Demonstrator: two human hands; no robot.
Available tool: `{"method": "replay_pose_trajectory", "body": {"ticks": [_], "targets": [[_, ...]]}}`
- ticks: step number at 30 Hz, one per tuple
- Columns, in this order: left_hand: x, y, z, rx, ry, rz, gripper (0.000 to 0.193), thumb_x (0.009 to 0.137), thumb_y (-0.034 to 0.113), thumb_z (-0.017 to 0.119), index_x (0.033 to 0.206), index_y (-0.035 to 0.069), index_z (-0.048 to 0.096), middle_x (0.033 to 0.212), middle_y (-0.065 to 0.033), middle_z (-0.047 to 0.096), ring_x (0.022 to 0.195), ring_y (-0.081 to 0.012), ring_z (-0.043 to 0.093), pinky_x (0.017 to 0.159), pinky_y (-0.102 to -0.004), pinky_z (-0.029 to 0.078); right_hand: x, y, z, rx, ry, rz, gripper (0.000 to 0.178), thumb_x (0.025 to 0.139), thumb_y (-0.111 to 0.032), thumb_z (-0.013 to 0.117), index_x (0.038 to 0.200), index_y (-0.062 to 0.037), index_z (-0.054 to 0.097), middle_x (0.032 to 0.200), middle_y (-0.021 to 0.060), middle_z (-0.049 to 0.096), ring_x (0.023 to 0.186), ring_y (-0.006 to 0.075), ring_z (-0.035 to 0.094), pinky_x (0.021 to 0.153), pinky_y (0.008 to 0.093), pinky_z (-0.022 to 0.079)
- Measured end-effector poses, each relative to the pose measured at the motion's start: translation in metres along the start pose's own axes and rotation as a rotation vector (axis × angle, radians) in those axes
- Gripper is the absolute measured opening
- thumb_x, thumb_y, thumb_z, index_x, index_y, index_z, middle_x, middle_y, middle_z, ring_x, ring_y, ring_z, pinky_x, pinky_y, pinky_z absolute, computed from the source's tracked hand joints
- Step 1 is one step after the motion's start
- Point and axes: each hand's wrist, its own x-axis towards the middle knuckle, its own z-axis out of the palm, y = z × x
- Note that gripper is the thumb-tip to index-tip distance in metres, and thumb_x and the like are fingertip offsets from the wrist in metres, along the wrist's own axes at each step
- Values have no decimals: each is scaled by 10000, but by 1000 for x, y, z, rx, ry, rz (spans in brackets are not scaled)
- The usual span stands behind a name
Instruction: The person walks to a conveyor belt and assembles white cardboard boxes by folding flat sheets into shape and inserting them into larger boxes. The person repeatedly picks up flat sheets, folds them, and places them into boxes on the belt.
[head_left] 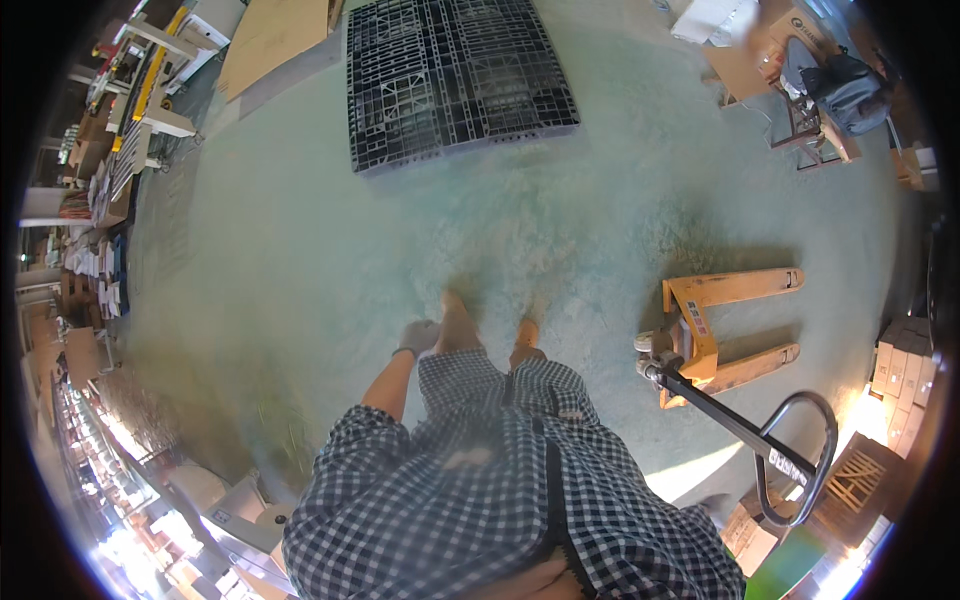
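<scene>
My left hand [419,336], in a grey glove, hangs beside my left leg, above the green floor [300,240]. It looks rounded, its fingers are not distinct, and I see no object in it. My right hand does not show; the right sleeve [650,520] of my black-and-white checked garment runs toward the lower right. Off to my right stands a yellow pallet jack [700,325], its forks pointing right and its black looped handle [830,440] tilted toward the lower right. Neither hand touches it. Ahead of me a black plastic pallet [455,80] lies flat on the floor.
A flat cardboard sheet [275,45] lies left of the pallet. Machinery with a yellow bar [150,75] stands at the far left. A dark bag [850,95] rests on clutter at the far right. Stacked cartons [905,365] and a wooden crate [858,485] are beyond the jack.
</scene>
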Motion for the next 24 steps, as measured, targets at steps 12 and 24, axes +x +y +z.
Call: {"method": "replay_pose_trajectory", "body": {"ticks": [12,24], "targets": [[236,-28,-179,-121,-18,-48,345,944,347,624,1140,118,792,886,-97,803,853,-235,779,810,-408,602,-187,-660,288,361,-1033,-925,535,1044,-426,579,1377,-11,638,1311,273,686,1254,461,627,1059,498,505],[731,3,-211,597,393,250,896,853,525,775,1574,107,446,1525,-203,554,1370,-409,539,1151,-547,408,-173,-1199,626,5,-427,-1419,771,873,-384,785,1556,-185,487,1636,175,401,1493,380,391,1155,589,372]]}}
